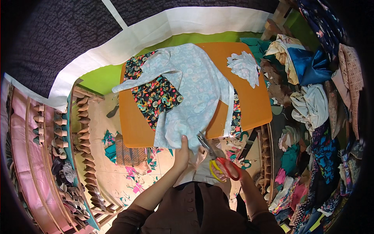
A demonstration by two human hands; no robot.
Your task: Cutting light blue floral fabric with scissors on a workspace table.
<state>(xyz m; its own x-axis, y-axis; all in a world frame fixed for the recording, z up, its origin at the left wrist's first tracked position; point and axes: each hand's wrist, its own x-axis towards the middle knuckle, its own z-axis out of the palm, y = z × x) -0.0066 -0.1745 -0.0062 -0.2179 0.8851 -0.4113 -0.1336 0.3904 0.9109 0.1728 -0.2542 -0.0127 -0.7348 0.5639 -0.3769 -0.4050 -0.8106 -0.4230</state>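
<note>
A large piece of floral fabric (194, 85) lies spread over an orange table, mostly pale underside up. Its dark printed face, with bright flowers, shows where it is folded over. At the near edge of the table my left hand (181, 151) is closed on the fabric's border, thumb on top. My right hand (233, 168) grips a pair of scissors (205, 143) with one red and one yellow handle loop. The metal blades point up and left at the fabric's near edge, just right of my left hand. Where the tips meet the cloth is hard to make out.
A crumpled white bundle (243, 67) rests on the orange table (253, 105) at the back right. Fabric heaps (311, 101) crowd the right side. Wooden racks with rows of shoe lasts (83, 136) stand left. Colourful scraps (134, 183) litter the floor. Dark cloth (156, 15) hangs behind.
</note>
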